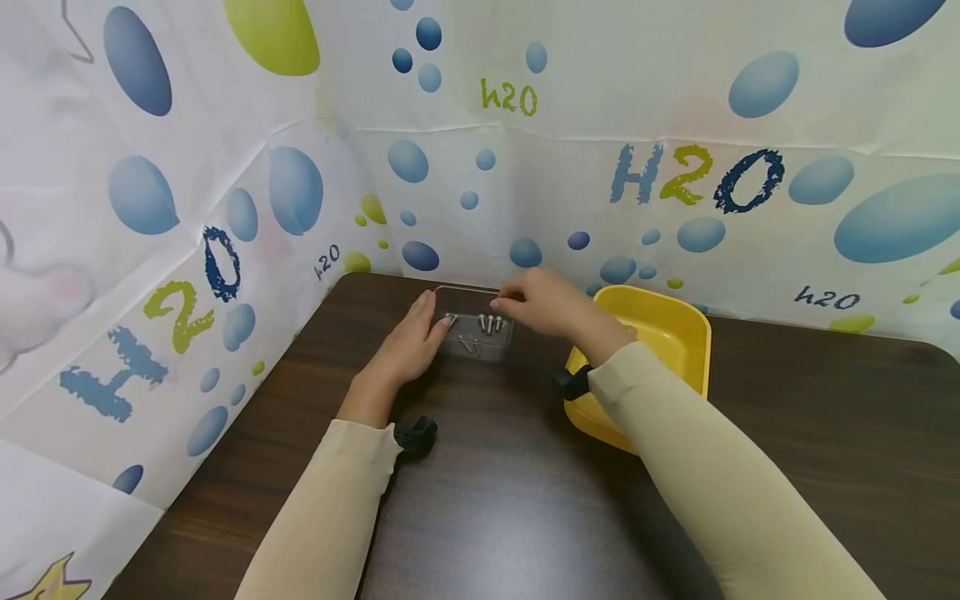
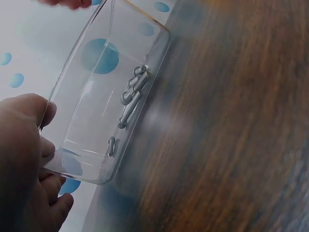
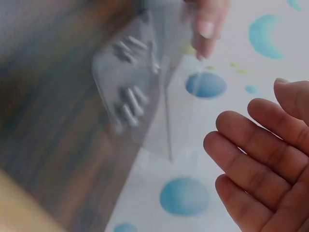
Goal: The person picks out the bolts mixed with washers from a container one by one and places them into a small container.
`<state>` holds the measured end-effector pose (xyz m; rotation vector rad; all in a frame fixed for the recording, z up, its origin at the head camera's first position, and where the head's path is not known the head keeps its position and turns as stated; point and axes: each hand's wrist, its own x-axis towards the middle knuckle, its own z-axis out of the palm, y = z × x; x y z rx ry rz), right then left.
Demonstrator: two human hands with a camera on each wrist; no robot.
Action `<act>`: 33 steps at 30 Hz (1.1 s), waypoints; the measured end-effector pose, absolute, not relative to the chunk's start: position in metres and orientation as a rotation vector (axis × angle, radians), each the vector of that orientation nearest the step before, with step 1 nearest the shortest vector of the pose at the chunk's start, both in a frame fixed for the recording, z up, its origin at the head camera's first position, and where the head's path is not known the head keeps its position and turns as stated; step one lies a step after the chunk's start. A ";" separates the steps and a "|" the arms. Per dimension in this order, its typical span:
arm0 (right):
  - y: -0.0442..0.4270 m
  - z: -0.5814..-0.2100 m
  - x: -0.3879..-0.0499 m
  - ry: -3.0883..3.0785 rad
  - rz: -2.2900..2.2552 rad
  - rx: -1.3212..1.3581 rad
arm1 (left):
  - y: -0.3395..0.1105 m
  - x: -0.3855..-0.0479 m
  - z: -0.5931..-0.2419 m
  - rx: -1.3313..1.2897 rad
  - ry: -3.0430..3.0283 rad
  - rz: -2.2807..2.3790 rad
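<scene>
A clear plastic box (image 1: 495, 353) sits at the back of the table, several metal bolts (image 1: 491, 323) lying inside. My left hand (image 1: 411, 340) grips its left end; in the left wrist view the thumb lies at the rim of the box (image 2: 72, 121) and the other fingers are outside. More closely seen there, the bolts (image 2: 128, 108) lie along the bottom. My right hand (image 1: 546, 302) is beside the box's right end. The right wrist view shows that hand (image 3: 265, 159) with relaxed, slightly bent fingers and nothing in the palm; the box appears blurred there.
A yellow plastic tray (image 1: 701, 350) stands to the right, partly beneath my right forearm. The dark wooden table (image 1: 495, 500) meets a white sheet (image 1: 450, 225) printed with blue bubbles at the back and left. Black straps (image 1: 417, 435) circle both wrists.
</scene>
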<state>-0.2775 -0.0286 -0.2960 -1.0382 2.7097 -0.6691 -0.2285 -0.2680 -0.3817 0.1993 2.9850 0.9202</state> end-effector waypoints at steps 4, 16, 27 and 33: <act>-0.006 -0.285 -0.280 2.748 -0.757 -1.003 | -0.269 -0.229 -0.383 0.205 2.990 0.917; 0.066 -0.293 -0.294 2.837 -0.884 -0.754 | -0.269 -0.229 -0.384 0.208 2.999 0.903; 0.089 -0.327 -0.304 2.764 -0.882 -0.511 | -0.270 -0.229 -0.383 0.183 3.002 0.901; 0.093 -0.339 -0.308 2.708 -0.856 -0.504 | -0.269 -0.228 -0.382 0.186 3.005 0.889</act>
